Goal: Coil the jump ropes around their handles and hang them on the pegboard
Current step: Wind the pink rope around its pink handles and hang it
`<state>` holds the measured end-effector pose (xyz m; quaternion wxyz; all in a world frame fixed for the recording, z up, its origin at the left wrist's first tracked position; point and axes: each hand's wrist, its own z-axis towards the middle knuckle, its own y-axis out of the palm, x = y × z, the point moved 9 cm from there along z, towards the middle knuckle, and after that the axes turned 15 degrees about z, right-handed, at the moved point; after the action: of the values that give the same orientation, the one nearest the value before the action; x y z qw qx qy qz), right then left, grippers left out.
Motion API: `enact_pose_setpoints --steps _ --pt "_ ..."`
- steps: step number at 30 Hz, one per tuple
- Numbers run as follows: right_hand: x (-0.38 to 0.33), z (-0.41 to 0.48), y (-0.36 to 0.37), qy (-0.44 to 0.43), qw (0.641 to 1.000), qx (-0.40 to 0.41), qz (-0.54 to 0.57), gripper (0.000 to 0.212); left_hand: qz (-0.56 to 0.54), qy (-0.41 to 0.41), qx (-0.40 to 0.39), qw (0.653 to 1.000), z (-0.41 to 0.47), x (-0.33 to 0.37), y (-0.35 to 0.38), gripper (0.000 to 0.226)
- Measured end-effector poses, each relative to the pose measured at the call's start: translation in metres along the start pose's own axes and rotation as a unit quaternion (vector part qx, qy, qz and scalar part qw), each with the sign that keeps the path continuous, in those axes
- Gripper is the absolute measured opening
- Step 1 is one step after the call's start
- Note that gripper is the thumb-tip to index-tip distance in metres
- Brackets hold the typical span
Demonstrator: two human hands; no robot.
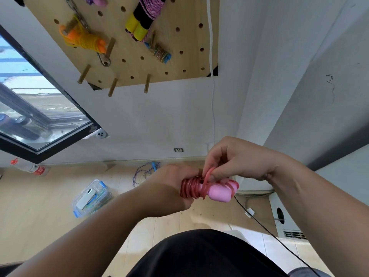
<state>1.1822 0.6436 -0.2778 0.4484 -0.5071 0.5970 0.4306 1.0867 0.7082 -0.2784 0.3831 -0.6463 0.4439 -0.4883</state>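
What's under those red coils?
A pink handle sticks out right of the red coils. Its far end is hidden by the coils and the left hand gripping them.

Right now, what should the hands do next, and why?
Probably pull the loose loop of red rope snug around the pink handles: the right hand pinches it lifted off the coil, while the left hand grips the wound end.

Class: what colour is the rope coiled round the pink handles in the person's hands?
The rope is red; the head view shows it best.
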Motion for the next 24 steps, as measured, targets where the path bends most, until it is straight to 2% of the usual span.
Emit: enact_pose_setpoints --steps 5,11,14,17,20,24 --pt "-0.005 -0.004 0.004 -0.008 0.999 -0.014 0.044 0.009 0.033 -0.049 0.035 0.998 -0.003 -0.009 -0.008 0.037" --pt "-0.011 -0.001 0.001 -0.040 0.985 0.136 0.101 0.015 0.079 -0.077 0.081 0.991 -0.008 -0.010 -0.017 0.030" --pt "-0.009 -0.003 0.003 -0.054 0.970 0.204 0.123 0.017 0.061 -0.076 0.092 0.991 -0.008 -0.009 -0.021 0.033" --pt "-0.011 -0.009 0.002 -0.073 0.955 0.263 0.113 0.013 0.020 -0.111 0.102 0.988 -0.006 -0.016 -0.022 0.042" --pt "-0.018 -0.019 -0.004 -0.105 0.939 0.304 0.122 0.007 -0.014 -0.136 0.118 0.984 -0.005 -0.021 -0.025 0.043" --pt "-0.021 -0.025 -0.011 -0.111 0.939 0.315 0.084 0.005 -0.031 -0.139 0.128 0.981 -0.002 -0.020 -0.027 0.044"
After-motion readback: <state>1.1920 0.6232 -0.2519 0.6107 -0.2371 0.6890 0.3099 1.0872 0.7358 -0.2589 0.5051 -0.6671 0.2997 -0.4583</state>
